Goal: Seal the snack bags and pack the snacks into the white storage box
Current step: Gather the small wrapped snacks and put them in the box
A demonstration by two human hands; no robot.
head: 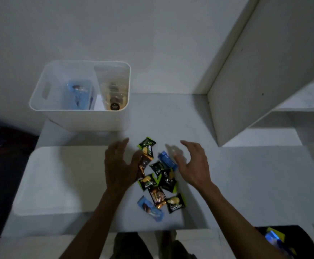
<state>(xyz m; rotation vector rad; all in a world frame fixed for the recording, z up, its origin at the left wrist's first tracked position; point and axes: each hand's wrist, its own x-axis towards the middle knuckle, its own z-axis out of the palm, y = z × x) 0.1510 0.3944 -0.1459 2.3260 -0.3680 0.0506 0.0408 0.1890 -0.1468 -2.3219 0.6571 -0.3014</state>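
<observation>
**Both hands open over snack pile, nothing gripped**

Left hand (117, 165) sat at centre frame, fingers spread, palm down, thumb edge touching or overlapping a brown-and-gold wrapper (143, 165); no grip visible, blurred. Right hand (193, 163) just right of the pile, fingers spread and curled slightly, released, holding nothing. Fingertips blurred.

Snack pile (159, 178) lay loose on the white table (227, 184), lower centre of frame, between the two hands. Counted among it: green-and-black packets, top one (147, 146) nearest the box; blue packet (166, 160) just beside the right hand; second blue packet (149, 208) at the pile's lower edge; brown packet (157, 196) in the middle; green-and-black packet (175, 202) lower right. Several overlapped.

White storage box (77, 116) stood upright in upper left of centre, well apart from the pile, open top. Inside: blue bag (80, 94) on the left side, clear bag (113, 86) with dark and yellowish contents against the right wall. Seal state of either bag: cannot tell.

White lid-like panel (59, 180) lay flat at left of the pile, under the left forearm. White shelving (264, 71) at upper right. Dark bin (287, 242) with blue and yellow wrappers at lower right corner.
</observation>
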